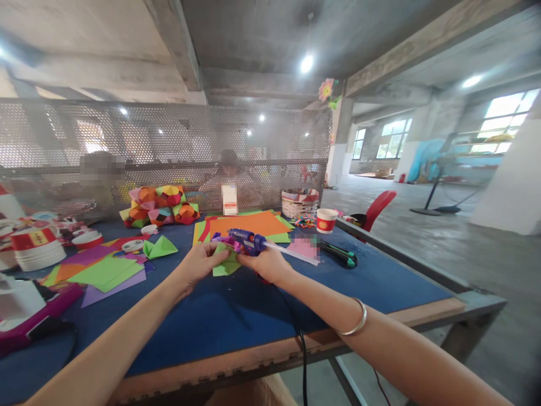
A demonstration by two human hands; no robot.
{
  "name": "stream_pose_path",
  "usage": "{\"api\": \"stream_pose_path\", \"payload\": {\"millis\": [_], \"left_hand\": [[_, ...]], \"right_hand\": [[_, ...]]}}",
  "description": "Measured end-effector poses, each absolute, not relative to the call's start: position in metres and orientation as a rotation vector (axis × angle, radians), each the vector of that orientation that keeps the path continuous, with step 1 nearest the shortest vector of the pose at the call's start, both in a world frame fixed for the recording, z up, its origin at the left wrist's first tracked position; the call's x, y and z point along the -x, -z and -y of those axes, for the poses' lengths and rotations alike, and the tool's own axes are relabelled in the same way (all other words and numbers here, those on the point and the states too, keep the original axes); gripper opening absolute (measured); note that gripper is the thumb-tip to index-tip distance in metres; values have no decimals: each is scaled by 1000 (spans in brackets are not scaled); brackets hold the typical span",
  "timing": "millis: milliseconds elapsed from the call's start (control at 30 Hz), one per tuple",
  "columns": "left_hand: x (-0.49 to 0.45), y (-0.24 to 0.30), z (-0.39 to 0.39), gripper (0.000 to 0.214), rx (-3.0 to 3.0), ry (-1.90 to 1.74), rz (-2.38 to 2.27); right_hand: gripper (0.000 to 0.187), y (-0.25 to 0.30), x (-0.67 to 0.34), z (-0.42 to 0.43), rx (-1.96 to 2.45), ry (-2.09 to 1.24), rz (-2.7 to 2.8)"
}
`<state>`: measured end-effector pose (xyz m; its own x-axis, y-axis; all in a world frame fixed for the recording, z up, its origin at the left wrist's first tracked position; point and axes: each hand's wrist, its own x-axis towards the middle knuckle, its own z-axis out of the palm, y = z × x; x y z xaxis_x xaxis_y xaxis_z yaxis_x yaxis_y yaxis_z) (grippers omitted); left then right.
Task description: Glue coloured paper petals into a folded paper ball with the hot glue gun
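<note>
My right hand (273,265) is wrapped round a blue glue gun (250,242). A long clear glue stick (296,255) juts out of its back end to the right. In the fingers of my left hand (198,265) is a folded green paper piece (228,265). Purple folded paper (226,241) shows just behind it, beside the gun's nozzle; whether the nozzle touches paper I cannot tell. A black cord (301,338) runs from below my right hand over the table's front edge.
Orange paper sheets (247,224) lie beyond my hands, with a woven basket (300,203), paper cup (326,221) and utility knife (340,254) to the right. Leftward are green sheets (107,273), folded paper balls (158,206) and stacked cups (37,248). A person (230,169) sits behind the mesh screen (169,129).
</note>
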<state>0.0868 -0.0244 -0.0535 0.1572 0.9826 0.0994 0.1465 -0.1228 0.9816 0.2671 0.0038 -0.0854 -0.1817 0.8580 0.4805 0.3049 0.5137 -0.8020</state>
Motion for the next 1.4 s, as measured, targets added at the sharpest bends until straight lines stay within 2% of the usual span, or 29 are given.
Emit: {"api": "stream_pose_path", "payload": {"millis": [233, 333, 633, 767, 967, 1400], "left_hand": [[-89, 58, 22, 25, -1540, -1130, -1226], [-93, 56, 23, 20, -1615, -1121, -1260], [-93, 55, 25, 22, -1841, -1074, -1306], [-92, 55, 24, 22, -1817, -1083, -1318], [-81, 56, 16, 18, -1624, -1308, -1449], [-72, 55, 12, 19, -1629, -1376, -1653]], "right_hand": [[23, 78, -268, 1, 961, -700, 1753], [22, 79, -267, 1, 1024, -694, 1734], [5, 85, -269, -8, 987, -680, 1730], [12, 87, -270, -11, 987, -712, 1714], [29, 85, -272, -6, 970, -495, 1752], [20, 86, -270, 8, 820, -470, 1884]]}}
